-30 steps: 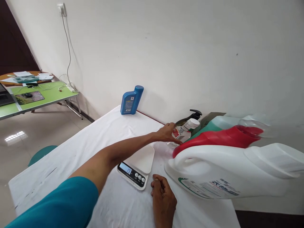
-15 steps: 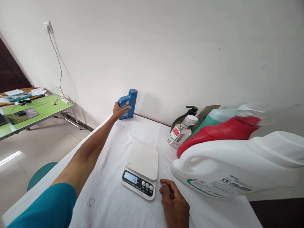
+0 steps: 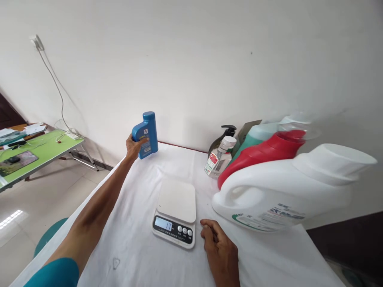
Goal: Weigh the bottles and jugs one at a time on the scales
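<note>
Since 0.5 s ago left hand [image 3: 133, 146] has lifted blue bottle [image 3: 145, 134], fingers clasped round it; scale [image 3: 175, 212] pan bare, weighing pending; right hand [image 3: 220, 249] loosely curled, holding nothing, on table [image 3: 137, 239].

The left hand [image 3: 133, 145] wraps the blue bottle [image 3: 146, 134] from its near side, so the fingers on the far face are hidden and the small print on the label beside the thumb cannot be read. The right hand [image 3: 220, 251] is cut off at the wrist by the bottom edge. Left of its knuckles, the digits on the scale [image 3: 176, 213] display are too small to read reliably. The green and red jugs [image 3: 263, 153] stand half hidden behind the white jug [image 3: 284, 195].
</note>
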Demonstrator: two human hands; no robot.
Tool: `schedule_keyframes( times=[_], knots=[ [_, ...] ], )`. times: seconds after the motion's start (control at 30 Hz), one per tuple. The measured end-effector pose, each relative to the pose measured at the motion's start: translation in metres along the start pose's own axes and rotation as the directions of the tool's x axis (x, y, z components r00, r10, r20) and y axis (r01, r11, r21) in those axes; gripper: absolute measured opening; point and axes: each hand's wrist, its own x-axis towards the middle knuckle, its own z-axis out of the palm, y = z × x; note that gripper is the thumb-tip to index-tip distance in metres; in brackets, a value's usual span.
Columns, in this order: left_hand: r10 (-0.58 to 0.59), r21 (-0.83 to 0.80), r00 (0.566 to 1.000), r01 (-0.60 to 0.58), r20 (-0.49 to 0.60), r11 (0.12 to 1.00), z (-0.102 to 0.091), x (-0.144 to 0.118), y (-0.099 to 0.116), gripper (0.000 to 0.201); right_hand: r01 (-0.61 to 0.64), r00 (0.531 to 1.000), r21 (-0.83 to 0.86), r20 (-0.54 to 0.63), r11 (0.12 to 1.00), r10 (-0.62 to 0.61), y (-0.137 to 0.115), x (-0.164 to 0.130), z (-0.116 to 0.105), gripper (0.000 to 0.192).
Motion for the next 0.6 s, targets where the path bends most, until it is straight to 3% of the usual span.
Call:
schedule_keyframes(
  times=[0.17,0.3,0.47,0.6],
  knots=[
    [0.071,-0.080,0.986,-0.059,0.154,0.995,-0.043,-0.046,0.063,0.063,0.057,0.998,0.052,0.033,0.997,-0.059,-0.013,-0.001,-0.002,0.039],
    [0.063,-0.117,0.957,-0.031,0.285,0.993,-0.048,-0.104,0.097,0.056,0.049,0.998,0.057,0.031,0.997,-0.051,-0.015,-0.002,0.001,0.037],
    [-0.025,-0.114,0.892,0.086,0.451,0.990,-0.028,-0.170,0.096,0.054,0.040,0.998,0.098,0.034,0.994,-0.044,-0.013,-0.006,0.003,0.036],
    [-0.052,-0.097,0.836,0.124,0.547,0.988,-0.012,-0.195,0.087,0.058,0.062,0.997,0.136,0.036,0.989,-0.067,-0.013,-0.006,0.003,0.034]
  ],
)
